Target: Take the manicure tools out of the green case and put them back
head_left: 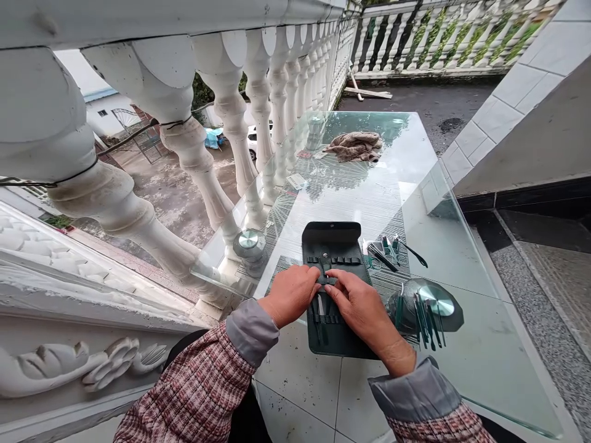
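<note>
A dark case (331,236) lies unfolded on the glass table, with loops across it and a few slim tools in its lower part. Over its left side my left hand (294,294) has its fingers pinched together near the middle. My right hand (355,301) meets it from the right, its thumb and index finger closed at the same spot. Something small and metallic shows between the fingertips, too small to name. Right of the case lie several clippers and small tools (390,249). Several slim dark tools (428,320) rest nearer, above a round table support.
The glass tabletop (480,357) stretches away from me. A crumpled brown cloth (354,146) lies at its far end, and a small card (296,181) near its left edge. White balusters (233,117) run along the left; a tiled stair wall (512,98) stands at the right.
</note>
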Demonstrator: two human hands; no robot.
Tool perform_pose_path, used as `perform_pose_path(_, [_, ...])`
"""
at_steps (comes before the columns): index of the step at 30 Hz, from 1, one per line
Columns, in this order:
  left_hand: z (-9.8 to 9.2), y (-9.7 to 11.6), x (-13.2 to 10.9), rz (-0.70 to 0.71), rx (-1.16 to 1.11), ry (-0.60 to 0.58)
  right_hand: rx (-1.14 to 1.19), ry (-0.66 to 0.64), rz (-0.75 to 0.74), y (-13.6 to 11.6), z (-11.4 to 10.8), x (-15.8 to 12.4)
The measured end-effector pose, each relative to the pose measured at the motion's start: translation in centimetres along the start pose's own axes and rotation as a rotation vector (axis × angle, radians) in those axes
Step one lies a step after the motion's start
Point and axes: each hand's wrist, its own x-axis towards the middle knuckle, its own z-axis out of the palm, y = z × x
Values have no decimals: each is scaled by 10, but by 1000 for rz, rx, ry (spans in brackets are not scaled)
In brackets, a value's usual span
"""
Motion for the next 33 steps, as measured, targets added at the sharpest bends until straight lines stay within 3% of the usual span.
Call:
perform_pose_path(19, [-1,-1,-1,-17,-58,-23,-124,-180,-268,4,-7,-5])
perform_pose_path(30, [-1,-2,2,-21,-55,-7,-411,-102,-360,-3,-3,-15])
perform_pose_path(33, [-1,-3,4,-12,-49,12,-417,-28,-363,-2,-7,-18])
